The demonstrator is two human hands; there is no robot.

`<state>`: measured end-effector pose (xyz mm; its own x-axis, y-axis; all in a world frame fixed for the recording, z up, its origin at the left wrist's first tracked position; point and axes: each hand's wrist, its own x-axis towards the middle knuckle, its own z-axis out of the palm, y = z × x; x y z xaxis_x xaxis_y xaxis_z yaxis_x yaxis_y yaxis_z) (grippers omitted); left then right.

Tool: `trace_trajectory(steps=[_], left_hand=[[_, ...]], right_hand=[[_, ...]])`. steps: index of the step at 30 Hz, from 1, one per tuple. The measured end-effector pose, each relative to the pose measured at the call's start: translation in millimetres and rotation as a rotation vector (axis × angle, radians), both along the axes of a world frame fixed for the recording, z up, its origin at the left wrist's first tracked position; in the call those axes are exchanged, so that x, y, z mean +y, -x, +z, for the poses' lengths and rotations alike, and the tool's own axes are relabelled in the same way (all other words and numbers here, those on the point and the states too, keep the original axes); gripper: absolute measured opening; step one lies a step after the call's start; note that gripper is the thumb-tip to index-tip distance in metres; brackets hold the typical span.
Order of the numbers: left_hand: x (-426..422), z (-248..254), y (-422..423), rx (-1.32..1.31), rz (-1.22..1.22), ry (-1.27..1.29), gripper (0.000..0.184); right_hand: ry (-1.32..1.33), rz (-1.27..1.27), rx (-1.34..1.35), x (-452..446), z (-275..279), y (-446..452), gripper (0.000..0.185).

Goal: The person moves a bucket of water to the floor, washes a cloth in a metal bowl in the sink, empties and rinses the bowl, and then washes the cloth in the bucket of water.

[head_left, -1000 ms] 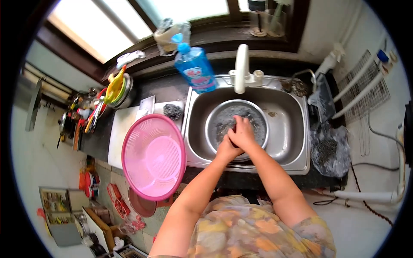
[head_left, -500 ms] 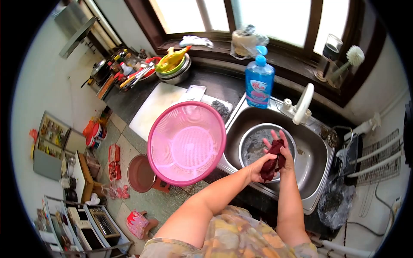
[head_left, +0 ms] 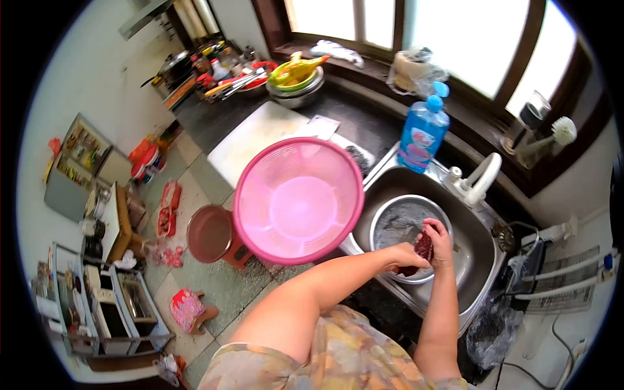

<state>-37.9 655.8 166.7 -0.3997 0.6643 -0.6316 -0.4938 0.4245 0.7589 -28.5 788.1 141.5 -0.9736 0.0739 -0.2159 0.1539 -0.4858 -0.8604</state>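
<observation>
Kitchen with sink (head_left: 472, 257), cutting board (head_left: 252, 140)

**Sink between cutting board and plastic bag**

The sink (head_left: 478, 283) is set into the counter (head_left: 364, 123), with the faucet (head_left: 484, 177) at its back edge and the soap bottle (head_left: 422, 142) at its back left corner. Inside, the mixing bowl (head_left: 390, 213) stands toward the left edge. To the left, the cutting board (head_left: 250, 140) lies on the counter, a scouring pad (head_left: 357, 158) at its right end. The colander (head_left: 244, 231) overlaps the board's front part in view. Stacked bowls (head_left: 300, 94) stand behind the board. The plastic bag (head_left: 492, 333) lies right of the sink. A dish brush (head_left: 564, 132) stands on the windowsill behind the faucet.
</observation>
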Motion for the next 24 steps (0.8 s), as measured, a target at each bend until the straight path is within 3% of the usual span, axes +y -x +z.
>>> trace_trajectory(steps=[2, 4, 8, 10, 13, 17, 19, 21, 22, 23, 24], left_hand=[[3, -20, -1, 0.107, 0.107, 0.004, 0.028], [-2, -7, 0, 0.195, 0.126, 0.102, 0.028], [20, -76, 11, 0.490, 0.108, 0.208, 0.039], [9, -38, 9, 0.427, 0.122, 0.254, 0.037], [8, -38, 15, 0.607, -0.172, 0.275, 0.035], [12, -72, 17, 0.914, -0.357, 0.248, 0.036], [10, -76, 12, 0.736, -0.253, 0.320, 0.037], [16, -108, 11, 0.740, -0.141, 0.362, 0.037], [5, -78, 6, 0.657, -0.068, 0.414, 0.037], [9, -103, 10, 0.649, -0.063, 0.416, 0.038], [5, -84, 10, 0.560, -0.060, 0.448, 0.043]], right_hand=[[-0.249, -0.026, -0.074, -3, -11, 7, 0.009], [-0.407, 0.008, -0.059, -8, -12, 13, 0.008], [-1.232, 0.095, 0.048, -10, -33, 34, 0.014], [-1.448, 0.135, -0.131, -25, -20, 40, 0.017], [-1.649, 0.165, -0.182, -36, -15, 44, 0.018], [-1.669, 0.159, -0.231, -44, -21, 42, 0.018], [-1.676, 0.112, -0.215, -46, -26, 39, 0.018], [-1.639, 0.138, -0.209, -45, -35, 38, 0.019], [-1.636, 0.123, -0.206, -42, -39, 37, 0.020], [-1.619, 0.122, -0.232, -46, -29, 36, 0.020], [-1.604, 0.117, -0.266, -50, -21, 34, 0.020]])
